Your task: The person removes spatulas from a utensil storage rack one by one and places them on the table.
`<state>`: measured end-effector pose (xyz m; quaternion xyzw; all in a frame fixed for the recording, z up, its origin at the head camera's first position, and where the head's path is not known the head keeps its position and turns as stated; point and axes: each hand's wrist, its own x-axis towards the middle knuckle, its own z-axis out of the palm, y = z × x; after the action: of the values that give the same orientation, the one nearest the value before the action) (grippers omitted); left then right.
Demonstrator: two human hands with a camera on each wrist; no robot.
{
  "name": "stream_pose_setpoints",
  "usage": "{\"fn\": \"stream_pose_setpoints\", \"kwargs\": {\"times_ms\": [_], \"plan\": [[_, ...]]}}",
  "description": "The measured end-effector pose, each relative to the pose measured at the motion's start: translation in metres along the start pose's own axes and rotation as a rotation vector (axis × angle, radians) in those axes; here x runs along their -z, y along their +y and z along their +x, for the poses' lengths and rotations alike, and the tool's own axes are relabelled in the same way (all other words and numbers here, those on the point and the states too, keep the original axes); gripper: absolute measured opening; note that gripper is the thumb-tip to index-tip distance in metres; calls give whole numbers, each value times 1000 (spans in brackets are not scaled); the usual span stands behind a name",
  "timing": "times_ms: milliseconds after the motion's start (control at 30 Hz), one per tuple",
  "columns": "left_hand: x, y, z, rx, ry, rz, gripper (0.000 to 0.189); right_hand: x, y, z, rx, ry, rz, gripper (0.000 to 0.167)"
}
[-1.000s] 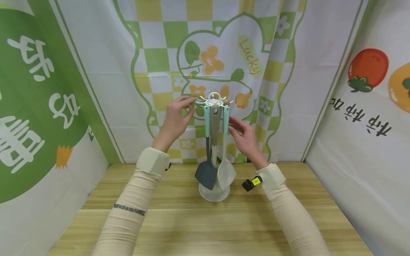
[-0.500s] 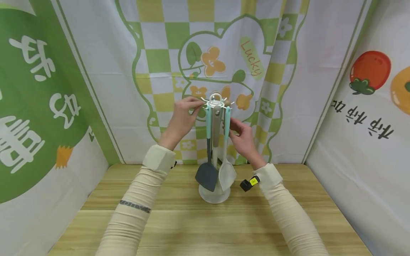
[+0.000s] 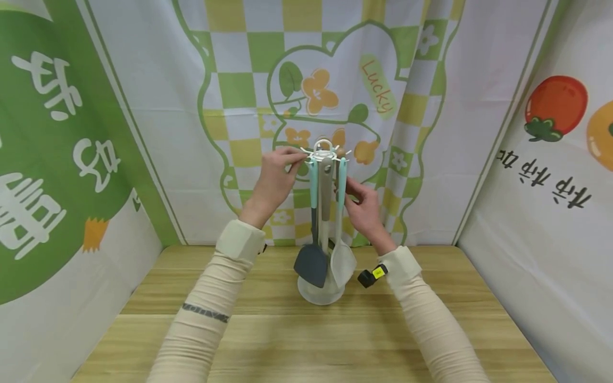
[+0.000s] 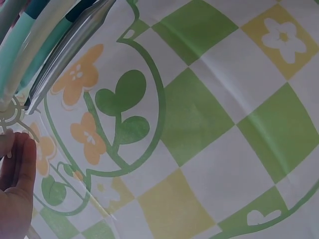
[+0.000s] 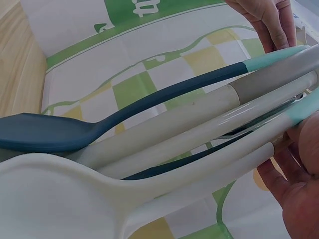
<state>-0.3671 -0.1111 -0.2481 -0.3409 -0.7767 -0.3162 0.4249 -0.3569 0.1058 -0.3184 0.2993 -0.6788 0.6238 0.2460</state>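
The rack [image 3: 320, 298] stands on the table [image 3: 268, 340] with spatulas [image 3: 311, 266] hung on it. The left hand [image 3: 275, 178] pinches a hook [image 3: 308, 153]; I can't tell if the right hand [image 3: 365, 207] holds a handle [image 3: 342, 183].

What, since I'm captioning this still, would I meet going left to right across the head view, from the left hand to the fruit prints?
Left hand, dark spatula, grey-handled utensil, pale turner, right hand, red fruit print, orange fruit print.

Back curtain [image 3: 306, 114]: we see green, yellow checks.
Left cloth [image 3: 57, 175]: largely green, white-lettered.
Right cloth [image 3: 531, 213]: printed red fruit [image 3: 557, 106].
Table [image 3: 311, 340]: wood-grained.
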Motion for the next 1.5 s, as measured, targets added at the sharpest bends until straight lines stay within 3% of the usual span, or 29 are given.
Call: {"fn": "stream_pose_setpoints", "kwargs": {"times_ms": [200,567,867,1500], "plan": [[-1,0,1,-19,3,10,14,0,1,0,1,10,9,36],[-1,0,2,49,-27,25,17,-1,1,-5,11,25,16,37],[-4,-2,1,22,-5,24,15,1,6,-3,-5,41,5,38],[-3,1,0,48,4,20,15,2,-7,1,12,57,-24,39]]}}
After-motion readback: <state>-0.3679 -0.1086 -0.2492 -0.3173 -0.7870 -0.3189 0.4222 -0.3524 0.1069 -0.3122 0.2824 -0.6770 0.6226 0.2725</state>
